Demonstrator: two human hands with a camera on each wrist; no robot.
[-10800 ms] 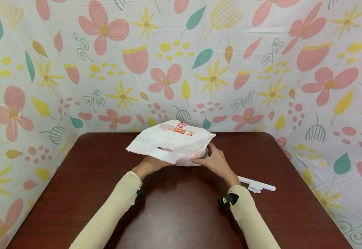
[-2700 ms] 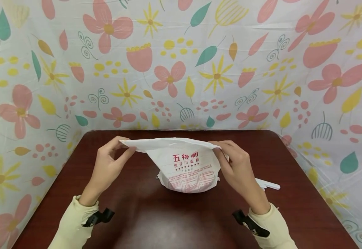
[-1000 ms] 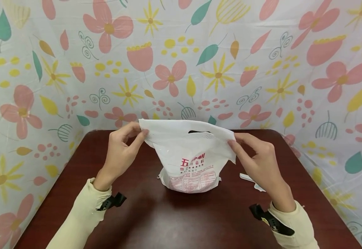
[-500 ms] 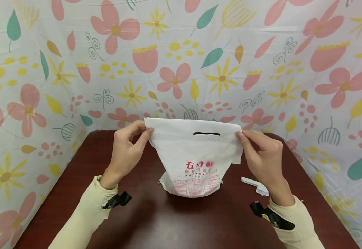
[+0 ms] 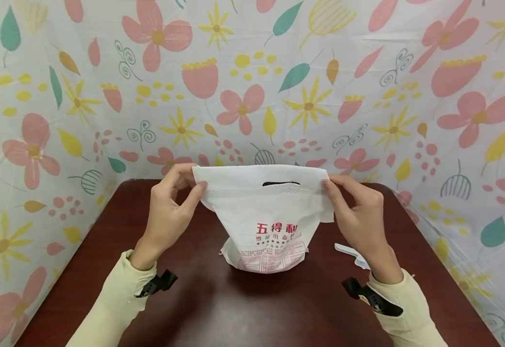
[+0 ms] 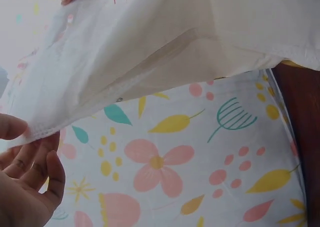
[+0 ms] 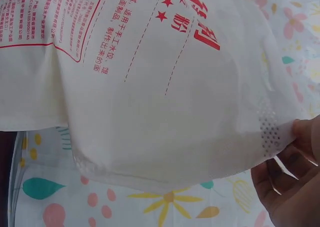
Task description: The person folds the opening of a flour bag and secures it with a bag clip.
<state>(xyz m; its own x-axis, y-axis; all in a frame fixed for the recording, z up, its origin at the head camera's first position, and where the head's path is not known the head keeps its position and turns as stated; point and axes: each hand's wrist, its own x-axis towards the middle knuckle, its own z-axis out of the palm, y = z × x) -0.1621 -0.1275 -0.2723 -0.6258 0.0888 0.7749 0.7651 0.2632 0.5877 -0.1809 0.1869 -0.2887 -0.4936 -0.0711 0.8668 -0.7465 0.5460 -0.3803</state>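
Observation:
A white flour bag (image 5: 269,207) with red printing stands on the table in the head view, its top edge stretched flat and a slit handle hole near the top. My left hand (image 5: 167,214) pinches the top left corner between thumb and fingers. At the other top corner, my right hand (image 5: 361,219) pinches the fabric the same way. The left wrist view shows the left hand (image 6: 30,172) at the seamed corner of the bag (image 6: 150,42). In the right wrist view, the right hand (image 7: 295,177) grips beside a dotted strip on the bag (image 7: 165,102).
A white plastic piece with a long handle (image 5: 352,253) lies on the dark red-brown table (image 5: 235,313), partly behind my right hand. A flower-patterned cloth (image 5: 252,96) hangs around the back and sides of the table.
Earlier the bag's top lay folded over and both hands held its body. Since then the hands have moved to the top corners and raised the top upright; lately it shifted slightly left.

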